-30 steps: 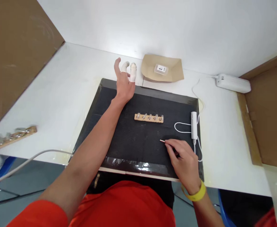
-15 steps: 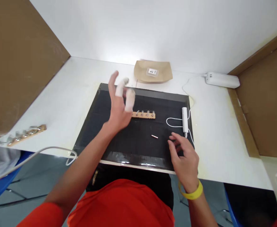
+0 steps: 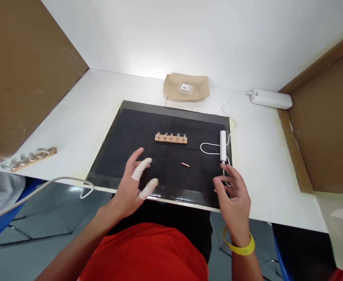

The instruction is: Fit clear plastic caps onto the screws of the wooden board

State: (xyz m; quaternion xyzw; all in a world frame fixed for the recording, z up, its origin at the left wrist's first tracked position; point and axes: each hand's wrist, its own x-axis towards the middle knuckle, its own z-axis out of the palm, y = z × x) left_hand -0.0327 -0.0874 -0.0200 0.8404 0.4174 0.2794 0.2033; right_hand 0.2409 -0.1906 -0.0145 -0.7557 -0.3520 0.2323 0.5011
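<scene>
My left hand (image 3: pixel 133 185) hovers over the front left of the black mat (image 3: pixel 124 132), its fingers apart and holding nothing. White finger covers sit on its thumb and index finger. My right hand (image 3: pixel 234 191) is at the mat's front right corner, fingers loosely curled and apart, with nothing visible in them. Just beyond its fingertips lies a white stick-shaped device (image 3: pixel 223 145) with a looped white cable. A wooden strip (image 3: pixel 170 139) carrying several clear, metal-based pegs lies mid-mat. Nearer to me is a small thin rod (image 3: pixel 185 164), reddish and white.
A brown paper tray (image 3: pixel 168 91) holding a labelled clear case (image 3: pixel 186 88) stands behind the mat. A second pegged strip (image 3: pixel 33 159) lies on the left of the white table. A white power bank-like box (image 3: pixel 271 98) is at back right. Cardboard panels flank both sides.
My left hand has come down and toward me from above the wooden strip, uncovering the strip. My right hand has stayed near the mat's front right corner. The view has shifted slightly.
</scene>
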